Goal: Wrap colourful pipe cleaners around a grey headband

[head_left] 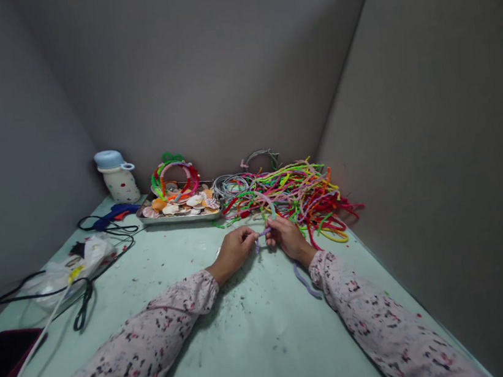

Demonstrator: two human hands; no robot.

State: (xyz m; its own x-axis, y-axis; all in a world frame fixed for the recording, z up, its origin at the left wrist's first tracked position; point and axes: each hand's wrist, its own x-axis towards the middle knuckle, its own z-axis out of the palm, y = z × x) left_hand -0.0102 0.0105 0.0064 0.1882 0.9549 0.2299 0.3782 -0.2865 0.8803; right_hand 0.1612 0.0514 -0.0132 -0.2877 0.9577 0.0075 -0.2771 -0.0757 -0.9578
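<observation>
My left hand point(236, 250) pinches one end of a short purple fuzzy strip point(264, 232) over the middle of the table. Close on its right, my right hand point(287, 236) has its fingers closed on the same strip. From the fingers of that hand a pale pink and mint curved piece point(272, 208) rises toward the pile. A longer purple strip point(306, 283) lies beside my right wrist and sleeve.
Behind my hands spreads a pile of colored fuzzy strips point(302, 191), with coiled grey wire point(231, 186) beside it. A metal tray point(181, 219) holds shells and colored rings. Further left are a bottle point(121, 184), a blue tool point(115, 215), a plastic bag point(66, 276) and black cables.
</observation>
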